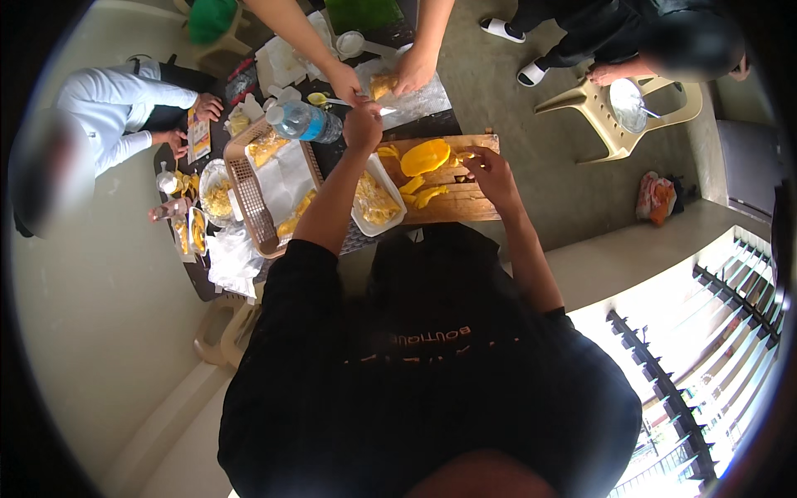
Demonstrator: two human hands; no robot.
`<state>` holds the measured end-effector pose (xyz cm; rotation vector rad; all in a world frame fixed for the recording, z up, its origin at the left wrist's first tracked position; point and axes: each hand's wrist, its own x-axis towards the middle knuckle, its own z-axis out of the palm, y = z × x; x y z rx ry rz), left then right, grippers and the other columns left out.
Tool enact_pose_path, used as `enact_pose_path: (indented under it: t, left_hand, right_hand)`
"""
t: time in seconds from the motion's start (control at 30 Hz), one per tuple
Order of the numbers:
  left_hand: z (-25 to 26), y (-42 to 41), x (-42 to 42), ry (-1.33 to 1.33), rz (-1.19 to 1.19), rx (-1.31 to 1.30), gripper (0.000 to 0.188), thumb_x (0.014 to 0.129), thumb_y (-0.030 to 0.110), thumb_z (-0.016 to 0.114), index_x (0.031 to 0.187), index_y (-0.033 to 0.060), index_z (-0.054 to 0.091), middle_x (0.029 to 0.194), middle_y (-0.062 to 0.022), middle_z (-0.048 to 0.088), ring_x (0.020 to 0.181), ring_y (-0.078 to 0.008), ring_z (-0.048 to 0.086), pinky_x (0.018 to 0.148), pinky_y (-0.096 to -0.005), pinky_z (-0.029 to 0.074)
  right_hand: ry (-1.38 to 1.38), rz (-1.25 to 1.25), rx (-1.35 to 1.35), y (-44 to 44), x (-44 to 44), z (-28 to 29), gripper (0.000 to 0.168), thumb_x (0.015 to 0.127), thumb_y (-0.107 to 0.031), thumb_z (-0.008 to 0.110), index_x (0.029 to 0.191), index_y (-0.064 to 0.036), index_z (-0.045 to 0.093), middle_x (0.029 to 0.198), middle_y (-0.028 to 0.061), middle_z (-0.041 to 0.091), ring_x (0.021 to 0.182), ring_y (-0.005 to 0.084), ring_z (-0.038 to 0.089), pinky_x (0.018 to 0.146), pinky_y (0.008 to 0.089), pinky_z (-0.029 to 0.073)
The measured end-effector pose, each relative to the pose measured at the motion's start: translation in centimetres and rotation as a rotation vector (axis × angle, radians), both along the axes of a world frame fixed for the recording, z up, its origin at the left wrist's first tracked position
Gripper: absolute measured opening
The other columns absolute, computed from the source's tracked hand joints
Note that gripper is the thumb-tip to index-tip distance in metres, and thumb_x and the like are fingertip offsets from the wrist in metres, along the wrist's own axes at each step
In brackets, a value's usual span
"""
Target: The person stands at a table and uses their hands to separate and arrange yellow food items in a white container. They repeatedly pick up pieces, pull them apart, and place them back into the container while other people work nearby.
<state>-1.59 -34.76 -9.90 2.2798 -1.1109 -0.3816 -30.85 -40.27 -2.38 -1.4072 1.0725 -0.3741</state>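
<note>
My left hand (363, 129) is closed and raised above the wooden board (479, 208), on a slim white utensil (387, 111) whose pale tip sticks out beside the fingers. A co-worker's hand (344, 83) meets mine there; the rest of the utensil is partly hidden. At the board's right edge, my right hand (494, 178) reaches its fingertips to small yellow scraps (459, 158); whether it grips one is unclear. Left of it lie a peeled mango piece (425, 157) and yellow strips (429, 195). A white foam tray (378, 198) of yellow food stands beside the board.
A tan plastic basket (241, 198) holds paper and wrapped food, with a water bottle (307, 122) by its far end. Across the table, the co-worker's other hand (416, 70) touches a filled wrap (383, 85). A seated person (124, 99) is at left; a plastic chair (591, 118) bears a bowl.
</note>
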Motion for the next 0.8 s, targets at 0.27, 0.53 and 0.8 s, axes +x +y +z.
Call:
enact_pose_path:
  t: [0.27, 0.53, 0.8]
  left_hand:
    - [6.7, 8.8, -2.9, 0.139, 0.085, -0.120, 0.017, 0.080, 0.016, 0.065, 0.093, 0.0036, 0.068, 0.084, -0.0125, 0.068, 0.071, -0.0244, 0.067, 0.064, -0.0339, 0.051]
    - [5.1, 21.0, -9.6, 0.277, 0.434, 0.077, 0.021, 0.084, 0.017, 0.063, 0.100, 0.0042, 0.067, 0.091, -0.0131, 0.069, 0.081, -0.0234, 0.067, 0.073, -0.0327, 0.052]
    - [1.2, 21.6, -10.7, 0.318, 0.709, -0.011, 0.036, 0.086, 0.021, 0.056, 0.114, -0.0011, 0.059, 0.096, -0.0127, 0.068, 0.083, -0.0267, 0.065, 0.077, -0.0375, 0.050]
  right_hand:
    - [-0.025, 0.088, 0.005, 0.7, 1.5, -2.8, 0.032, 0.084, -0.019, 0.064, 0.110, -0.001, 0.061, 0.085, 0.0118, 0.068, 0.073, 0.0173, 0.065, 0.068, 0.0287, 0.051]
    - [0.181, 0.414, -0.316, 3.8, 9.1, -3.5, 0.038, 0.079, -0.027, 0.065, 0.108, -0.003, 0.063, 0.089, 0.0154, 0.068, 0.082, 0.0276, 0.066, 0.076, 0.0360, 0.052]
    - [0.469, 0.753, -0.566, 6.4, 15.5, -4.0, 0.028, 0.079, -0.025, 0.059, 0.091, 0.000, 0.063, 0.086, 0.0206, 0.065, 0.083, 0.0363, 0.063, 0.075, 0.0468, 0.050]
